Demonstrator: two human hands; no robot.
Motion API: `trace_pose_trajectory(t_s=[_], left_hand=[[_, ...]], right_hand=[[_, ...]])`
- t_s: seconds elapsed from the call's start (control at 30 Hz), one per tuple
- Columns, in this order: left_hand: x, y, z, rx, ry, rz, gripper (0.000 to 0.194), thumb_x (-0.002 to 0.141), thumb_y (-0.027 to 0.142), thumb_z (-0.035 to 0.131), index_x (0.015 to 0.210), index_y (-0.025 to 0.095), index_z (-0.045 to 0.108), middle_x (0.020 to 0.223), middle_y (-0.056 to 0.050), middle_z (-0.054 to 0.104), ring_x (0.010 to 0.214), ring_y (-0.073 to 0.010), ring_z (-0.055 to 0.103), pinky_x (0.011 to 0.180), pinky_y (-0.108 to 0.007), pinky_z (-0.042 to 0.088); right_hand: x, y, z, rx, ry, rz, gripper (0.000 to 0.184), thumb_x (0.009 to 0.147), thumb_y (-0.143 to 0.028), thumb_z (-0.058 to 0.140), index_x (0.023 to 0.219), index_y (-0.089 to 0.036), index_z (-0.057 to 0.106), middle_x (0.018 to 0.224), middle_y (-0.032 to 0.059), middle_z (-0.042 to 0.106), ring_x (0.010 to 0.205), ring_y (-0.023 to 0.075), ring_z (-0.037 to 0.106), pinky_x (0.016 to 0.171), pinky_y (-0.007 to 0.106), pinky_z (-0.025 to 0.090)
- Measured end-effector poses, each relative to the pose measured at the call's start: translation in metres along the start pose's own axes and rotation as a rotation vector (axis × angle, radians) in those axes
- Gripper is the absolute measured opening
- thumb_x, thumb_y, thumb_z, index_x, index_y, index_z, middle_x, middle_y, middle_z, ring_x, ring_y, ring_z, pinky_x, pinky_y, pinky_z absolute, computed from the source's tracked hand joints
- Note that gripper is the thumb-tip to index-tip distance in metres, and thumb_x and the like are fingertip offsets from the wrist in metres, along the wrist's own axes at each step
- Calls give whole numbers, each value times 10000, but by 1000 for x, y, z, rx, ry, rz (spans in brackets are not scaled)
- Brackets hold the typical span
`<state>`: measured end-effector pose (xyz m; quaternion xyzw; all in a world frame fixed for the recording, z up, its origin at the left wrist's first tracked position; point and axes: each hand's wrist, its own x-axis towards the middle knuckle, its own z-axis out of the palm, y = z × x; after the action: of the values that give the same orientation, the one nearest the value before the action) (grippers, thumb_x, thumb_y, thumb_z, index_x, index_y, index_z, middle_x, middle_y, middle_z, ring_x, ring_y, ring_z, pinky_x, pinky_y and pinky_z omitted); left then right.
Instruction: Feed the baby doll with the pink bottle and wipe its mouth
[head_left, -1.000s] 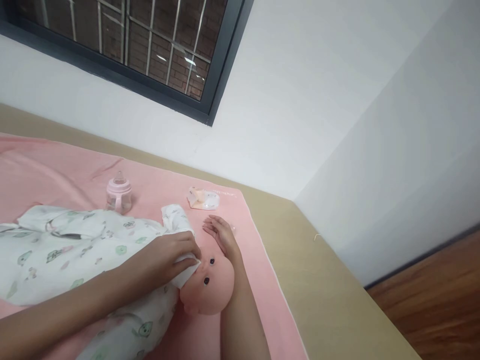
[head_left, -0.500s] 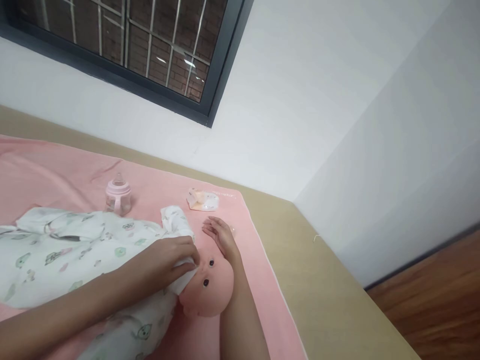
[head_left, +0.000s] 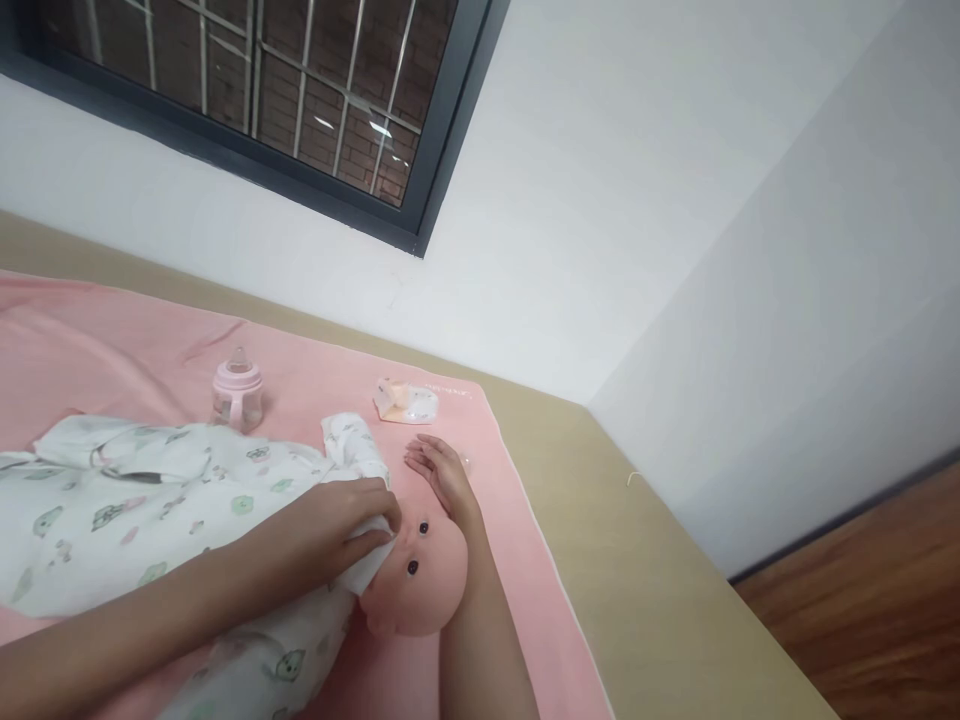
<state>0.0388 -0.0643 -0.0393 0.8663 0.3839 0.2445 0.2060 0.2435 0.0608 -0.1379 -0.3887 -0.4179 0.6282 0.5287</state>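
Note:
A baby doll (head_left: 427,590) lies on its back on a pink blanket (head_left: 517,560), its head toward the right. It wears a white printed outfit (head_left: 195,500). My left hand (head_left: 356,515) is closed, pinching a white cloth (head_left: 367,565) against the doll's mouth and chin, which it covers. Beyond the head, my right hand (head_left: 439,470) rests with fingers stretched out and nothing visible in it. My right forearm curves along the top of the doll's head. Behind my right fingers, a small clear object (head_left: 466,461) is partly hidden.
A pink-topped baby bottle (head_left: 238,390) stands upright on the blanket behind the doll. A small soft packet (head_left: 406,402) lies near the blanket's far corner. The wooden surface (head_left: 600,520) borders the blanket, with white walls and a barred window (head_left: 322,100) behind.

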Motion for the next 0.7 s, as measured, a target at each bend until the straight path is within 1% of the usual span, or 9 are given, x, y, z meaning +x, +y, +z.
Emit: trace_pose_trajectory(t_s=[0.13, 0.5, 0.7], left_hand=[[-1, 0, 0, 27, -10, 10, 225, 809, 210, 403, 836, 215, 627, 822, 2, 640, 738, -185, 579, 676, -267, 409], [-3, 4, -2, 34, 27, 6, 219, 795, 138, 431, 829, 233, 626, 794, 35, 641, 708, -174, 575, 659, -259, 397], [-3, 6, -3, 35, 20, -3, 236, 795, 122, 422, 833, 234, 626, 794, 41, 643, 715, -173, 576, 663, -255, 401]], right_hand=[[-1, -1, 1, 3, 1, 1, 382, 626, -321, 751, 939, -149, 613, 862, 68, 664, 793, 158, 638, 907, 390, 488], [-2, -2, 2, 5, 6, 4, 371, 635, -324, 755, 930, -147, 618, 866, 72, 666, 793, 161, 642, 910, 397, 489], [-3, -3, 3, 5, 11, 1, 361, 631, -309, 751, 925, -146, 618, 864, 73, 668, 788, 161, 644, 913, 393, 488]])
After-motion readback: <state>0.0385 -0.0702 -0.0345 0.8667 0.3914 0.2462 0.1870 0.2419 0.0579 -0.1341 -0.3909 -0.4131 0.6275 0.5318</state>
